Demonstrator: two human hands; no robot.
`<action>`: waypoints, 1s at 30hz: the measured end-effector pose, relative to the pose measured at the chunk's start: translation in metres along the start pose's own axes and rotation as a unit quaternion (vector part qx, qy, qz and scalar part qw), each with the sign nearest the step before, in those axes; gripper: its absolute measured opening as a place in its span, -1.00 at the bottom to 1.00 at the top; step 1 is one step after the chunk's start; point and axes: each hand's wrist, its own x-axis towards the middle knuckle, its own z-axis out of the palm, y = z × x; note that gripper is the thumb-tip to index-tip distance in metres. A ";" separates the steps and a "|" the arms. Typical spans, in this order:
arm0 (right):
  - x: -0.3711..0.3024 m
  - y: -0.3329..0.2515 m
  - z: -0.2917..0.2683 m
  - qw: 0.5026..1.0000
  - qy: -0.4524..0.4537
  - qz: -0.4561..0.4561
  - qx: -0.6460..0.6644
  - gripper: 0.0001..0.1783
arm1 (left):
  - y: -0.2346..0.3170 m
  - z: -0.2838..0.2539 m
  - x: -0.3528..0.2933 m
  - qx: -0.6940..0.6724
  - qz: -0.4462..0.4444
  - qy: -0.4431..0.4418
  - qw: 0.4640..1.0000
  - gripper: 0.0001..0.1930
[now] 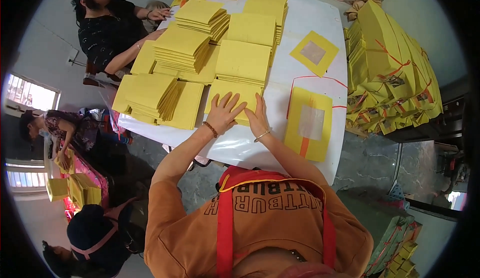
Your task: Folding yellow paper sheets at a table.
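Observation:
My left hand (223, 113) lies flat with spread fingers on top of the nearest stack of folded yellow paper (235, 89), close to the table's front edge. Beside it my right hand (258, 118) rests at that stack's right corner, its fingers stretched out and the thumb pointing toward the left hand. Neither hand grips anything that I can see. Just behind stands another neat yellow stack (242, 60). To the left, a fanned bundle of folded yellow paper (152, 94) lies on flat yellow sheets (189, 105).
A yellow sheet with a pale window (320, 120) lies right of my hands, near a red cord (322, 76). Farther back is a smaller windowed sheet (314, 53). Tied yellow bundles (395, 68) are piled right of the white table (280, 80). A co-worker (112, 28) sits at the far left.

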 end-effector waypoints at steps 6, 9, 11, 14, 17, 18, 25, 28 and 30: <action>0.025 0.001 -0.006 1.000 0.003 0.003 0.018 -0.24 | -0.010 0.006 0.021 -0.009 -0.008 -0.003 1.000 -0.13; 0.036 0.003 -0.008 1.000 0.004 0.006 0.022 -0.25 | -0.012 0.007 0.030 -0.009 -0.014 -0.003 1.000 -0.16; 0.039 0.007 -0.008 1.000 0.019 0.001 0.011 -0.27 | -0.011 0.005 0.034 -0.009 -0.016 -0.005 1.000 -0.16; 0.042 0.015 -0.011 0.999 0.017 -0.038 0.022 -0.28 | -0.012 0.005 0.038 -0.007 -0.012 -0.003 1.000 -0.17; 0.050 0.021 -0.012 0.999 0.026 -0.040 0.023 -0.27 | -0.017 0.008 0.046 -0.008 -0.007 0.001 1.000 -0.18; 0.052 0.022 -0.010 0.999 0.023 -0.039 0.023 -0.27 | -0.018 0.009 0.048 -0.006 -0.003 0.006 1.000 -0.18; 0.070 0.026 -0.016 0.997 0.036 -0.053 0.037 -0.28 | -0.021 0.012 0.062 -0.007 -0.008 0.011 1.000 -0.18; 0.069 0.026 -0.015 0.998 0.028 -0.051 0.019 -0.26 | -0.022 0.012 0.062 -0.012 -0.009 0.006 1.000 -0.17; 0.072 0.028 -0.019 0.998 0.028 -0.048 0.014 -0.26 | -0.021 0.009 0.063 -0.009 -0.011 0.005 1.000 -0.17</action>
